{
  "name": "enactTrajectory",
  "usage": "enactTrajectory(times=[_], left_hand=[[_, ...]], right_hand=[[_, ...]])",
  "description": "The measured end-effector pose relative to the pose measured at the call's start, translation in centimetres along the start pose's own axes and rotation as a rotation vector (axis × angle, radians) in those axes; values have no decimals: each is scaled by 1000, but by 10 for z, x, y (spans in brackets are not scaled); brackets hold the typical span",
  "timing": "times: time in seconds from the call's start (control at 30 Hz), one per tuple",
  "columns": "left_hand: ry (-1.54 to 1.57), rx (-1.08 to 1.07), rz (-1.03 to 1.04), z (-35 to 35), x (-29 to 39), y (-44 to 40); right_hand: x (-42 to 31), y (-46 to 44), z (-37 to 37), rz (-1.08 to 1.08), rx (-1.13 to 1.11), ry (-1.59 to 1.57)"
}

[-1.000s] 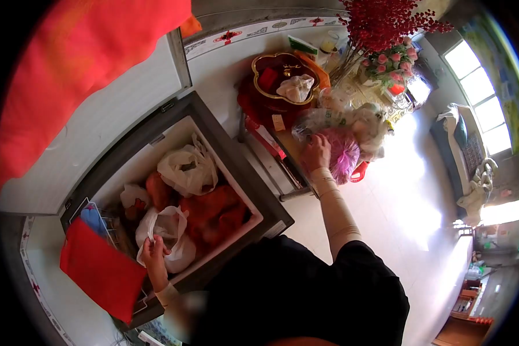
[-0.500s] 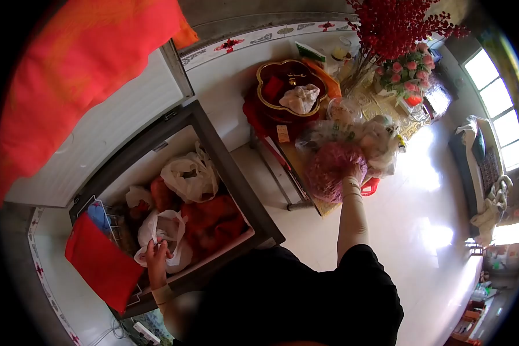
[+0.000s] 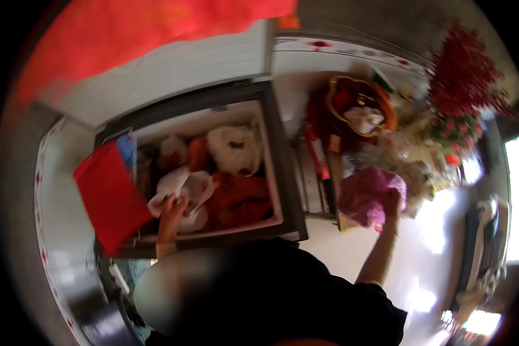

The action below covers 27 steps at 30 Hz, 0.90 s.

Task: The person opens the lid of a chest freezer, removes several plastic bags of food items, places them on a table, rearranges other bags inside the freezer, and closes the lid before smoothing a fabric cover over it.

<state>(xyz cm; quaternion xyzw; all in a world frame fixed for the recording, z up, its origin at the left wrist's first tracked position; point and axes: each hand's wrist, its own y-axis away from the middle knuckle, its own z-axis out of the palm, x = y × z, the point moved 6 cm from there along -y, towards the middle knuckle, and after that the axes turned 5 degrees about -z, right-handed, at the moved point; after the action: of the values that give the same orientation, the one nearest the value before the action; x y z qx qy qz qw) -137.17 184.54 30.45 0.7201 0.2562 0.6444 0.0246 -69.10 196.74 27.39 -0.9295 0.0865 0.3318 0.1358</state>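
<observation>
My left hand (image 3: pixel 172 214) reaches into the open chest freezer (image 3: pixel 291 196), its fingers closed on a white plastic bag (image 3: pixel 191 185). That bag lies among other bags and some red bundles (image 3: pixel 236 196). On the right, my right hand (image 3: pixel 391 200) grips a pink plastic bag (image 3: pixel 360 193) at the near end of the table. What is inside the pink bag cannot be made out. Behind it are clear plastic bags (image 3: pixel 363 157), blurred by motion.
A red cloth (image 3: pixel 109 196) hangs over the freezer's left side by a wire basket. The raised lid (image 3: pixel 179 63) carries a red-orange cloth. On the table stand a gold-rimmed tray (image 3: pixel 334 109), red berry branches (image 3: pixel 464 75) and pink flowers (image 3: pixel 458 135).
The view has turned, so the freezer and table sit further right. My right hand has drawn the pink bag nearer to me. My left hand stays at the white bag.
</observation>
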Motion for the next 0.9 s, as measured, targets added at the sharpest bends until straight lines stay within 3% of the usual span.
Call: enactTrajectory(times=[0.07,0.13,0.2,0.37,0.5,0.63,0.7,0.83,0.9], left_hand=[[-26,92,25,-11,-4,-4],[-35,48,20,-16,-7,-10],[22,18,29,-17,-12,-18],[256,-144,-4,-13,-14,-25],[274,-105,29,-28,-13,-23],[265,-57,58,-38,-18,-19],[101,-6,56,-42,-10,-15],[202,22,25,-33,-2,-6],[136,-32,47,-28,2,-6]], right_hand=[[-26,-3,-19,-113,-24,-103],[-118,11,-41,71,-85,-418],[-187,22,-53,36,-50,-517],[-312,40,-32,-136,-158,-586],[-392,56,19,-287,-213,-529],[-433,79,90,-511,-406,-363],[-418,88,142,-561,-432,-341],[-393,114,218,-525,-560,-269],[-350,136,285,-689,-475,-113]])
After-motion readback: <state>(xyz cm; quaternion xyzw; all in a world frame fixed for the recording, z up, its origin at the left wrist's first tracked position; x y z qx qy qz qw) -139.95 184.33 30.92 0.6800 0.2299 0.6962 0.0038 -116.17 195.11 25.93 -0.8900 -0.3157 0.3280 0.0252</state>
